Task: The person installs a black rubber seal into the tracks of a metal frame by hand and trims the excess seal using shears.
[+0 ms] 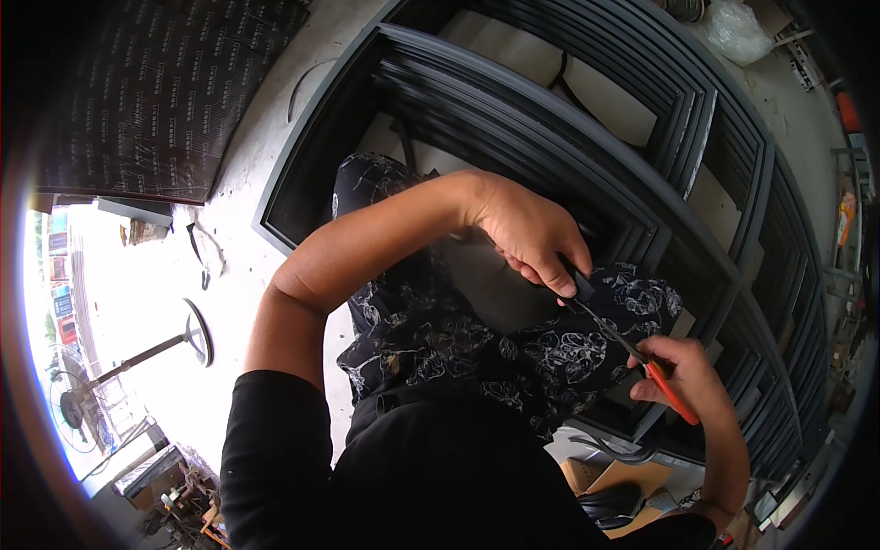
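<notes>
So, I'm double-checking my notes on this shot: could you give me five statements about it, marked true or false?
1. The right hand holds the orange tool. True.
2. The left hand is empty. False: the left hand grips a black piece.
3. The fan is at the picture's right. False: the fan is at the left.
4. Grey frames lie beyond the left hand. True.
5. The trousers are plain. False: the trousers have a white pattern.

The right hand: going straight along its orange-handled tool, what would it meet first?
Probably the black piece pinched in the left hand, in line with the tool, though depth is unclear.
</notes>
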A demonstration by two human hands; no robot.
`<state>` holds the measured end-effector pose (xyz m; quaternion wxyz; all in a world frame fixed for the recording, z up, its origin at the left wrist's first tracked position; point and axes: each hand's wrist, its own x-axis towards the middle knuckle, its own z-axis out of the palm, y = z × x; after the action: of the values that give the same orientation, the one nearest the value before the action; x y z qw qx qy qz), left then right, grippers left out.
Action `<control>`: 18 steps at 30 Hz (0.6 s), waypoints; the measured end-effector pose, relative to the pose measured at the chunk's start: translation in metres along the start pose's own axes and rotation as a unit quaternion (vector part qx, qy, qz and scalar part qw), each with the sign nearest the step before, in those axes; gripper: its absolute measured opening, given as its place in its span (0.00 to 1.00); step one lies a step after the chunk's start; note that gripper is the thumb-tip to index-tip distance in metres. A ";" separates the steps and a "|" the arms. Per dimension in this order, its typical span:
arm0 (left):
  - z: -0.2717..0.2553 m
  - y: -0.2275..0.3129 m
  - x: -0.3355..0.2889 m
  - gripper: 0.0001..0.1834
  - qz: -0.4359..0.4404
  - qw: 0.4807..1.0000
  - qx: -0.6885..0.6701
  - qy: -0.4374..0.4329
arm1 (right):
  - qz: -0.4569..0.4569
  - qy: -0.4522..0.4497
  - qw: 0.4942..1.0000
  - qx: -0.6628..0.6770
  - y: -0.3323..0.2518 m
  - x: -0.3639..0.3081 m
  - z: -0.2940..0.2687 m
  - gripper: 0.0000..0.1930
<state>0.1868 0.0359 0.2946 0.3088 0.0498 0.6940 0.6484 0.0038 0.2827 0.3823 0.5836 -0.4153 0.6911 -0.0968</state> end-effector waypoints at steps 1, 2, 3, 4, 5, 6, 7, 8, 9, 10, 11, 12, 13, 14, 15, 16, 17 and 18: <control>0.000 -0.001 0.000 0.14 0.000 1.000 -0.004 0.000 | -0.010 0.002 1.000 -0.013 -0.001 0.000 0.000 0.23; 0.000 -0.001 0.000 0.13 0.000 1.000 -0.006 0.001 | -0.020 0.004 0.999 -0.026 -0.001 0.001 0.000 0.23; 0.001 -0.002 0.001 0.13 -0.002 1.000 -0.008 0.002 | -0.036 0.014 0.999 -0.037 0.000 0.001 0.001 0.23; 0.002 -0.003 0.001 0.13 -0.004 1.000 -0.008 0.003 | -0.052 0.024 0.997 -0.047 0.001 0.001 0.002 0.23; 0.002 -0.004 0.001 0.13 -0.005 1.000 -0.019 0.009 | -0.072 0.033 0.995 -0.059 0.003 0.001 0.004 0.22; 0.003 -0.005 0.002 0.13 0.002 0.999 -0.031 0.014 | -0.084 0.043 0.993 -0.067 0.006 0.001 0.006 0.22; 0.005 -0.005 0.002 0.13 0.011 0.999 -0.043 0.019 | -0.100 0.052 0.991 -0.077 0.010 0.001 0.007 0.22; 0.006 -0.006 0.001 0.13 0.006 0.999 -0.046 0.025 | -0.116 0.062 0.988 -0.087 0.014 0.002 0.009 0.22; 0.007 -0.005 0.001 0.13 0.023 0.996 -0.073 0.052 | -0.115 0.086 0.986 -0.081 0.018 0.001 0.011 0.22; 0.010 -0.005 0.001 0.14 0.029 0.992 -0.092 0.082 | -0.115 0.111 0.984 -0.076 0.023 0.001 0.013 0.22; 0.011 -0.004 0.000 0.14 0.034 0.987 -0.109 0.112 | -0.116 0.134 0.982 -0.070 0.027 0.001 0.013 0.21; 0.014 -0.003 0.000 0.15 0.047 0.978 -0.114 0.171 | -0.088 0.151 0.984 -0.014 0.031 0.000 0.014 0.19; 0.018 -0.002 0.000 0.15 0.070 0.962 -0.137 0.224 | -0.094 0.184 0.978 -0.011 0.034 0.000 0.016 0.19; 0.021 -0.001 -0.001 0.15 0.080 0.944 -0.155 0.281 | -0.097 0.215 0.972 0.004 0.037 0.000 0.017 0.19; 0.025 0.001 0.003 0.15 0.092 0.923 -0.195 0.319 | -0.102 0.236 0.966 0.003 0.039 -0.001 0.021 0.21; 0.030 0.003 0.007 0.15 0.116 0.907 -0.190 0.358 | -0.103 0.241 0.965 0.025 0.040 -0.002 0.025 0.24; 0.034 0.005 0.011 0.15 0.138 0.888 -0.184 0.398 | -0.124 0.261 0.957 0.022 0.041 0.001 0.031 0.27; 0.038 0.007 0.015 0.15 0.158 0.869 -0.175 0.435 | -0.146 0.280 0.948 0.032 0.041 0.005 0.037 0.30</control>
<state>0.1909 0.0766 0.2964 -0.1275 -0.1838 0.6158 0.7555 0.0183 0.3183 0.3420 0.3592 -0.4493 0.7548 -0.3153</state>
